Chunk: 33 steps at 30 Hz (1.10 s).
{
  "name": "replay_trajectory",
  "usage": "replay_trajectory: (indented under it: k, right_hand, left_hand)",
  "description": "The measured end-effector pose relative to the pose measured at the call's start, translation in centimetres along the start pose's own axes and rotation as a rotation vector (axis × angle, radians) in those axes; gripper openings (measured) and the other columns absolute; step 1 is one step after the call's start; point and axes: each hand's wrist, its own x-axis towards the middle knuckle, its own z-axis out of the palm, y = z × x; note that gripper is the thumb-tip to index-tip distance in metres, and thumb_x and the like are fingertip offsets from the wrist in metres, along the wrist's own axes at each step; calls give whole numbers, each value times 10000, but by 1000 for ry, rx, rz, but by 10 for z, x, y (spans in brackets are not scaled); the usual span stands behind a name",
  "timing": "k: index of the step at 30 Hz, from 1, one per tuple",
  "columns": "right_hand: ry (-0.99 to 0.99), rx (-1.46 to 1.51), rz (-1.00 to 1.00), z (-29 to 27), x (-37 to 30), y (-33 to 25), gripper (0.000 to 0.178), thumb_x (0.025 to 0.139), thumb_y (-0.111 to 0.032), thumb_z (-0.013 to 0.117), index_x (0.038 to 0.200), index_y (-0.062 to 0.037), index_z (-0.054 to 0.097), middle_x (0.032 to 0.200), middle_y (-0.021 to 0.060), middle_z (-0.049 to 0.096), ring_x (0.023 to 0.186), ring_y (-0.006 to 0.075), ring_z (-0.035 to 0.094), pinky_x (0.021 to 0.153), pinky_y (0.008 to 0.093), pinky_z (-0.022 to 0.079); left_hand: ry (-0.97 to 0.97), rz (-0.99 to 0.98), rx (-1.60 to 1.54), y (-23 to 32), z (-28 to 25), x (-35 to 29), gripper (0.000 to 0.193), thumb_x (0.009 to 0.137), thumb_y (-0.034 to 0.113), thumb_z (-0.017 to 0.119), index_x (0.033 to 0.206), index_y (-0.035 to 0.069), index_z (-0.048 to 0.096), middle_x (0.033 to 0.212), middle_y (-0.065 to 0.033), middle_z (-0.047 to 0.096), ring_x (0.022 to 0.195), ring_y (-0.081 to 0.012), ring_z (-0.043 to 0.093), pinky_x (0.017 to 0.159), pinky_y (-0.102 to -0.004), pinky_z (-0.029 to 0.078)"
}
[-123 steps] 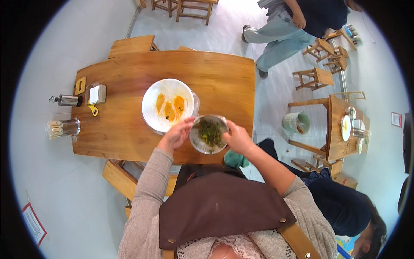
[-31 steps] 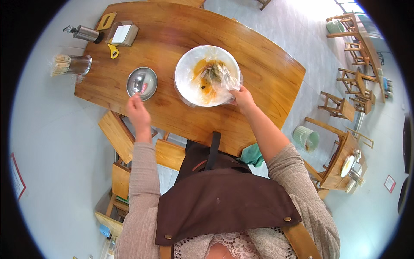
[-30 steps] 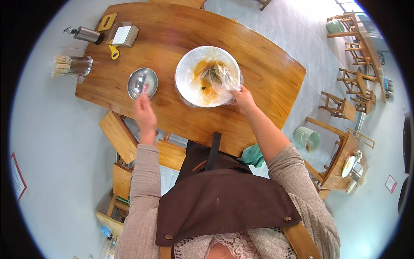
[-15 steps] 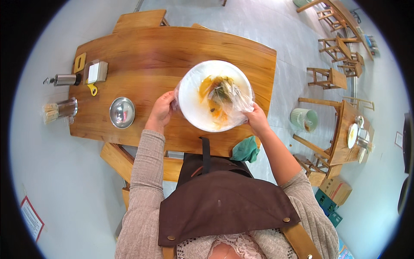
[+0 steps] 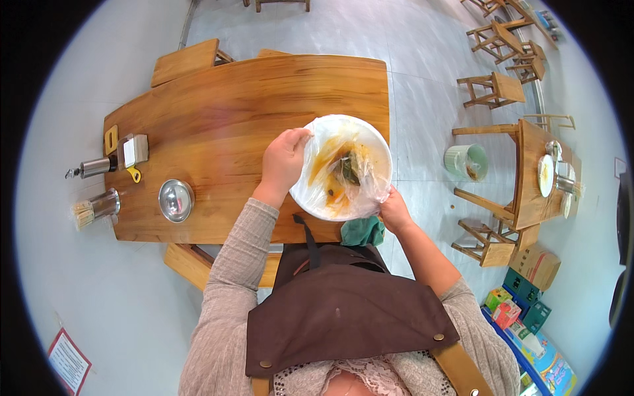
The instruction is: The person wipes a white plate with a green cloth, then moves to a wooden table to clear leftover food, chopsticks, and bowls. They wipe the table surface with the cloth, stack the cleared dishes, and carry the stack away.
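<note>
A round white plate [image 5: 310, 193], smeared with orange-brown sauce and dark food remnants, is held above the front right of the wooden table. Clear plastic film [image 5: 378, 178] lies crumpled over it. At the plate's upper left rim, my left hand [image 5: 285, 162] is closed, its fingertips pinching the film; whether it also grips the rim I cannot tell. My right hand [image 5: 395, 210] is closed on the lower right rim, with film bunched by the fingers. Just below the plate, a green cloth [image 5: 364, 232] hangs at the table's edge.
On the wooden table [image 5: 231, 112] stand a metal bowl [image 5: 176, 200], a tissue box [image 5: 136, 150], a metal dispenser bottle [image 5: 96, 167] and a holder of chopsticks [image 5: 99, 208]. A pale green bin [image 5: 466, 162] stands right, near another table [image 5: 528, 175] and several stools.
My left hand has moved up along the plate's rim. The plate sits slightly lower in view and is tilted more, its food side turned. The view has shifted, showing more floor at right.
</note>
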Motion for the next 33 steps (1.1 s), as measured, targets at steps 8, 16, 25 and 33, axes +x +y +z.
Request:
replay_trajectory:
  k: [8, 16, 25, 33]
  right_hand:
    - [7, 55, 13, -17, 8, 27, 296, 998, -158, 621, 1274, -58, 592, 1154, 64, 693, 979, 174, 696, 801, 334, 588]
    - [-24, 122, -86, -33, 31, 35, 306, 988, -156, 636, 1267, -37, 599, 1172, 75, 693, 1003, 183, 691, 848, 340, 579]
    - [26, -54, -77, -50, 32, 24, 341, 954, -101, 655, 1285, -37, 607, 1168, 59, 689, 1031, 160, 657, 889, 328, 541]
    - [-45, -19, -115, -37, 34, 21, 336, 984, -178, 646, 1289, -50, 592, 1192, 56, 675, 1023, 152, 662, 860, 322, 555]
  left_hand:
    - [90, -406, -378, -7, 18, -12, 165, 1029, 157, 563, 1099, 25, 633, 996, -87, 684, 890, -170, 686, 741, -309, 561]
    - [-70, -930, -641, -17, 0, -15, 302, 994, 312, 647, 1024, 34, 531, 863, -20, 564, 773, -132, 599, 636, -257, 547]
    - [-360, -437, 234, -49, 20, 38, 346, 955, 329, 641, 941, -14, 682, 859, -102, 710, 740, -185, 661, 648, -325, 540]
    - [-570, -128, -327, -19, 70, 13, 95, 970, 114, 644, 1022, 38, 667, 1238, -38, 623, 1099, -139, 579, 960, -289, 463]
